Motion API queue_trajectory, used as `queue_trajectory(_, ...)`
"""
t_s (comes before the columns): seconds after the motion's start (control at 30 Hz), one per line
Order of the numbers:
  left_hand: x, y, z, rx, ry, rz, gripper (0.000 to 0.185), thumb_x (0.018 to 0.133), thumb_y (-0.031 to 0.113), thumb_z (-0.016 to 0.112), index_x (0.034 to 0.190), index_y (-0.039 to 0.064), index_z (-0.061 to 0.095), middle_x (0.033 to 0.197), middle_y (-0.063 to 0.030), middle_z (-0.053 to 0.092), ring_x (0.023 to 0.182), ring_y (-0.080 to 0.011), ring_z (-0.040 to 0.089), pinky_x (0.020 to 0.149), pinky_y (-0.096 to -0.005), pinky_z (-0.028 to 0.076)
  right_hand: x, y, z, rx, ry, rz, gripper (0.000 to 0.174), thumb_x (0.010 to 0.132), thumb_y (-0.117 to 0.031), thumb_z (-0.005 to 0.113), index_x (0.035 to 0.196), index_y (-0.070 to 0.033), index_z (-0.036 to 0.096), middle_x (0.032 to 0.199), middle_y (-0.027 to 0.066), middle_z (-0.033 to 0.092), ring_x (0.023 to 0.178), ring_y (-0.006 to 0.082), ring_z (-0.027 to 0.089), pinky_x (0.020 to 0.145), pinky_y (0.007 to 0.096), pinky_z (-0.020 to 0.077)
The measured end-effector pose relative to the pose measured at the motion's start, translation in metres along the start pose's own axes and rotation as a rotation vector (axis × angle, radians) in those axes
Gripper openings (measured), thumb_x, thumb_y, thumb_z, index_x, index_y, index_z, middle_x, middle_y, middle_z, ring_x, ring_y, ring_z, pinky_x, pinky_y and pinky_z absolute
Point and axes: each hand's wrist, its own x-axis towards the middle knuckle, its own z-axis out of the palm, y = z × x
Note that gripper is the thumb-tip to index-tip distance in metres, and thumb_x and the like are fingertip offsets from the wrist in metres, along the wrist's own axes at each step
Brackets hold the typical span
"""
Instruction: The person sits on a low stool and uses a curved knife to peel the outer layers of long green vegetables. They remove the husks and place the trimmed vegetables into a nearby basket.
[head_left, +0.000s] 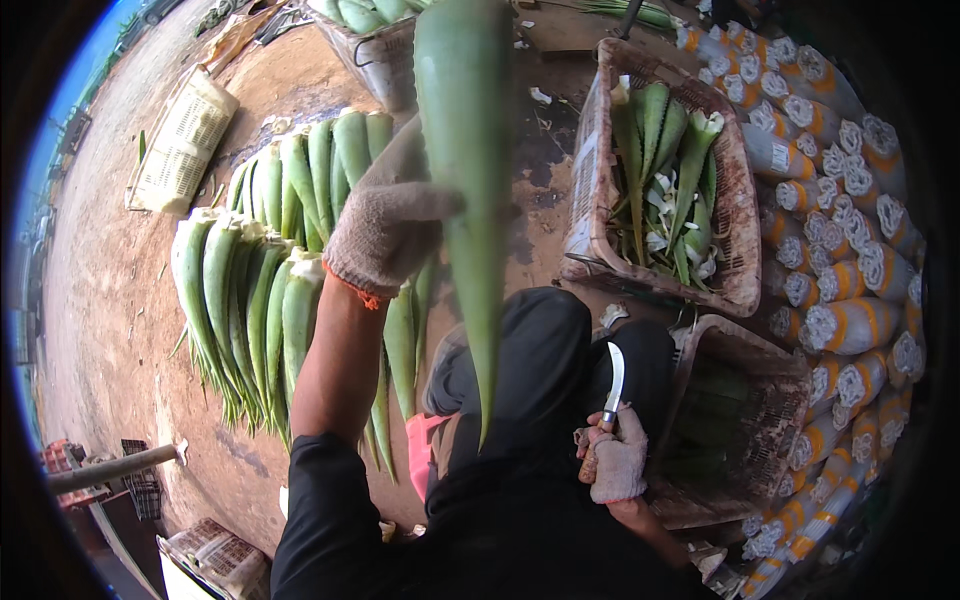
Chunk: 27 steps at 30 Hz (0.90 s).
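A large aloe vera leaf (469, 150) hangs tip down in front of me, its thick end cut off by the top of the view. My left hand (390, 217), in a knitted work glove, is shut on it near mid-length. In my gloved right hand (619, 454) is a knife (615, 379) with a curved blade and a wooden handle, blade pointing up, held apart from the leaf. Rows of aloe leaves (255, 300) lie on the ground to the left, partly hidden behind my left arm.
To the right stand a crate (667, 281) with aloe leaves and scraps, and a darker crate (731, 510) below it. Wrapped plastic rolls (847, 326) are piled at far right. Another crate (375, 56) of leaves stands ahead. A pale crate (184, 142) lies left; a pole (112, 469) juts in lower left.
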Motion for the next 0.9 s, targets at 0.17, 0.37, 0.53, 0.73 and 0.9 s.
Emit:
queue_trajectory(0.17,0.196,-0.07,0.069,0.141,-0.164,-0.104,0.043,0.086,0.003,0.069,0.127,0.0,0.057,0.114,-0.0169,0.068,0.099,-0.0231,0.07,0.085,-0.0369,0.061,-0.01,-0.001,-0.022,0.098,0.073,-0.055,0.021,0.089,0.013,0.051,0.102,-0.002,0.054,0.095,0.006,0.056,0.071,0.0121,0.063,0.057,0.0249,0.0532)
queue_trajectory(0.37,0.175,-0.186,0.036,0.655,0.034,-0.226,0.056,0.088,0.026,0.071,0.133,-0.003,0.057,0.116,-0.015,0.066,0.098,-0.0212,0.065,0.081,-0.0347,0.056,-0.006,-0.014,-0.018,0.077,0.104,-0.031,0.021,0.089,0.013,0.05,0.105,0.0,0.054,0.095,0.0063,0.056,0.071,0.0129,0.062,0.059,0.025,0.0539)
queue_trajectory(0.53,-0.056,-0.229,-0.115,1.126,0.479,-0.31,0.051,0.085,0.022,0.074,0.129,0.0,0.06,0.113,-0.016,0.07,0.106,-0.022,0.067,0.095,-0.0321,0.051,0.008,0.003,-0.001,0.063,-0.016,0.027,0.019,0.086,0.013,0.053,0.102,0.002,0.055,0.087,0.0055,0.055,0.071,0.0137,0.063,0.058,0.0249,0.053)
queue_trajectory(0.73,-0.328,-0.132,-0.308,1.685,1.167,-0.561,0.063,0.082,0.031,0.071,0.136,0.005,0.052,0.134,-0.0206,0.058,0.124,-0.0365,0.055,0.105,-0.0444,0.044,0.015,-0.004,0.051,-0.112,-0.05,0.127,0.02,0.087,0.014,0.046,0.099,-0.001,0.052,0.08,0.0032,0.051,0.059,0.0119,0.055,0.054,0.0247,0.0481)
queue_trajectory(0.9,-0.377,-0.039,-0.384,1.91,1.527,-0.666,0.092,0.075,0.044,0.08,0.148,0.005,0.04,0.139,-0.0291,0.05,0.13,-0.0396,0.049,0.109,-0.0438,0.041,0.011,-0.003,0.093,-0.17,-0.131,-0.002,0.023,0.086,0.013,0.045,0.104,0.0,0.051,0.091,0.0052,0.053,0.064,0.0142,0.056,0.057,0.0266,0.0506)
